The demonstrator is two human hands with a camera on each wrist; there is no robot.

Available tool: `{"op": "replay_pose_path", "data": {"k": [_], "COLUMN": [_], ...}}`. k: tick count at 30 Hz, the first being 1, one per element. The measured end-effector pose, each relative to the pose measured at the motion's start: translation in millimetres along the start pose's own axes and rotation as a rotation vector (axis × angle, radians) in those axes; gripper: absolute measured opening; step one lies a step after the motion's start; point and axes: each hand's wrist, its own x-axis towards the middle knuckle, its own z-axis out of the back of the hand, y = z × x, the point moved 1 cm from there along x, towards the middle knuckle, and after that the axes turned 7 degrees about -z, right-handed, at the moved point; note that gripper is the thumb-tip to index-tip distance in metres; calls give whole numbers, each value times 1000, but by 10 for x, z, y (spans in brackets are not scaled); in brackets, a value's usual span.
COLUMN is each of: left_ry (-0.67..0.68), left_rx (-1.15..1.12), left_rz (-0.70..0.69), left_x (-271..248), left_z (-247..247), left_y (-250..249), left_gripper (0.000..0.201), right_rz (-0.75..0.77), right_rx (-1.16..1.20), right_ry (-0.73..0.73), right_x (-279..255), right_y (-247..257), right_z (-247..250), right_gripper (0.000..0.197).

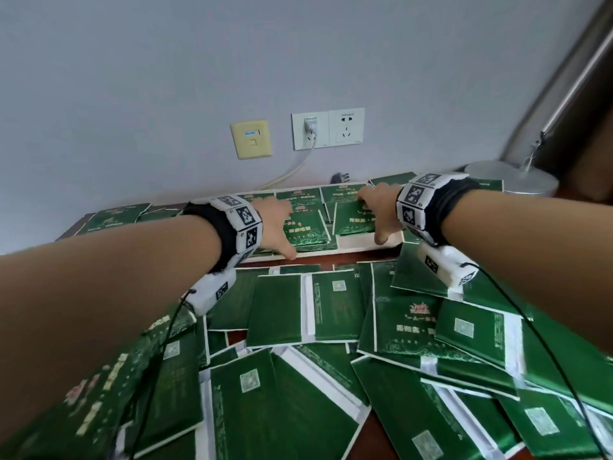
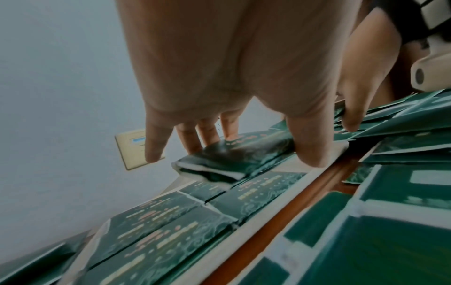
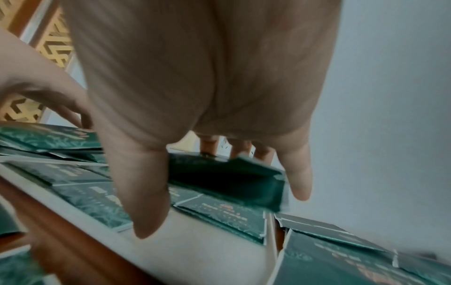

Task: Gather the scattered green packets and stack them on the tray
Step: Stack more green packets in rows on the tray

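Head view — hands (image 1: 278, 224) over tray (image 1: 358, 249); wrist views — gripped packets (image 2: 234, 154)

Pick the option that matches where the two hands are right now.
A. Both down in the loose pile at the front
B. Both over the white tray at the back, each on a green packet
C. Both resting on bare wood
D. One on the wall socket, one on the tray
B: in the head view the left hand and right hand each grip a green packet over the white tray.
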Motion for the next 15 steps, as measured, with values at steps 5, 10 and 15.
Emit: {"op": "replay_pose_path", "data": {"k": [5, 10, 15], "left_ry": [28, 82, 81], "left_rx": [14, 18, -26], "left_rz": [-2, -22, -105], "left_x": [364, 546, 595], "left_z": [-33, -134, -189], "left_y": [-44, -25, -21], "left_gripper": [99, 97, 79], "right_rz": [24, 37, 74], "right_rx": [-56, -18, 60], "right_ry": [15, 120, 176], "right_x": [285, 433, 448], "right_y": [24, -25, -55], "right_z": [-29, -156, -182], "right_gripper": [88, 92, 88]}}
